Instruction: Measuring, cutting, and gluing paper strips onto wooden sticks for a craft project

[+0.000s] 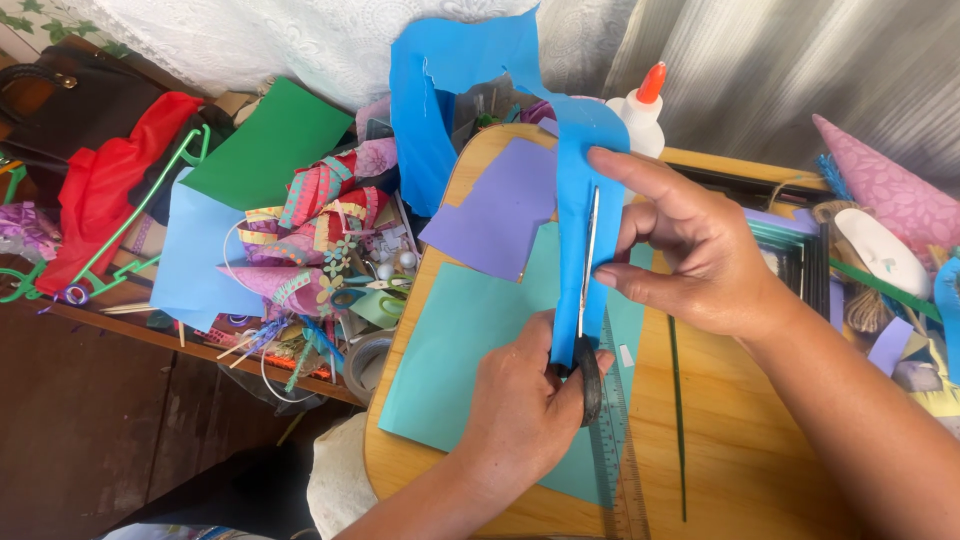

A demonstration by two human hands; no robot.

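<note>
Blue paper (575, 230) is under the cut at this moment, held up over a wooden board (700, 430) that serves as the work surface. Nearest the camera, the left hand (520, 400) is clenched through the black handles of a pair of scissors (585, 300), with the blades pointing away from the body and lying along the middle of the blue strip. Just beyond, the right hand (690, 250) pinches the strip's right edge between thumb and fingers, keeping it taut beside the blades.

Step in hand, as judged from blade position: a lengthwise cut running up the strip, with the blades already well into the paper. The next move calls for the holding hand to keep tension on the strip ahead of the blade tips, so that the line stays straight as it nears the curve at the top of the sheet.

Beneath the hands lie a teal sheet (470, 330) and a transparent ruler (612, 420), both flat on the board. A purple sheet (500, 210) rests partly over the teal one, to the left of the strip. A thin dark stick (677, 400) lies on the bare wood to the right.

Farther off, a glue bottle (640, 115) with an orange cap stands at the board's far edge. A heap of ribbons and trims (320, 230) and a green sheet (265, 145) occupy the left; a pink cone (885, 185) lies at far right.
</note>
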